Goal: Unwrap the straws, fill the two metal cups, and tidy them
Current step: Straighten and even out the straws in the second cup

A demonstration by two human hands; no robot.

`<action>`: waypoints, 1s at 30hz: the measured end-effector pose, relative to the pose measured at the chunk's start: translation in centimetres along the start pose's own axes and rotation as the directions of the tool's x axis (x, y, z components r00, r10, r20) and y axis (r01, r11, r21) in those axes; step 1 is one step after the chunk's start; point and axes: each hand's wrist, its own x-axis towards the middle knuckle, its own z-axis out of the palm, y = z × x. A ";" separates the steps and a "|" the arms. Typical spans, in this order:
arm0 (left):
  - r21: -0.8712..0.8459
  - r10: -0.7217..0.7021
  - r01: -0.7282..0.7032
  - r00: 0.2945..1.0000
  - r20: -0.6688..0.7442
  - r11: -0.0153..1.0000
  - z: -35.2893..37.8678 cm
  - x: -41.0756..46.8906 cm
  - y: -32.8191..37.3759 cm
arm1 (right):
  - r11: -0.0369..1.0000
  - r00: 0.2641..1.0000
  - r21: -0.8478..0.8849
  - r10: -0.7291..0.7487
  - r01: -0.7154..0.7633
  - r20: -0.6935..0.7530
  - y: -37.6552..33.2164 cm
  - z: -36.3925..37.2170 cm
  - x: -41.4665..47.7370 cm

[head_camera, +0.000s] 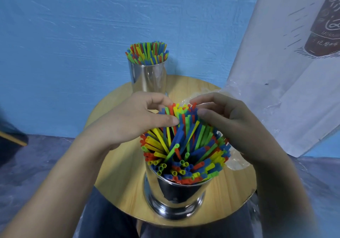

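Straws (184, 127) between left hand (134, 120), right hand (231, 122)

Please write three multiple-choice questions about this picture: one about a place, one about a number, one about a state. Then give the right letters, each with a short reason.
1. Where does the clear wrapper lie?
A. on the round table, right of the near cup
B. inside the near cup
C. on the person's lap

2. How many metal cups hold straws?
A. one
B. two
C. three

3. What do the left hand and the right hand do?
A. both lie flat on the table
B. both hang at the person's sides
C. both grip straws at the top of the near cup

Answers:
1 A: the wrapper shows on the wood beside the near cup.
2 B: the near cup and the far cup are both full.
3 C: fingers of both hands curl round the straw tops.
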 end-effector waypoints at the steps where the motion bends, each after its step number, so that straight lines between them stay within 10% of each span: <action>1: 0.003 0.011 -0.011 1.000 -0.018 1.000 0.2 0.0 0.1 | 1.000 1.000 -0.018 0.001 -0.001 0.023 -0.1 0.0 0.0; 30: 0.146 0.267 -0.264 0.964 0.000 0.953 1.0 0.4 0.8 | 0.979 0.988 -0.136 -0.153 0.152 0.000 -1.2 0.6 0.2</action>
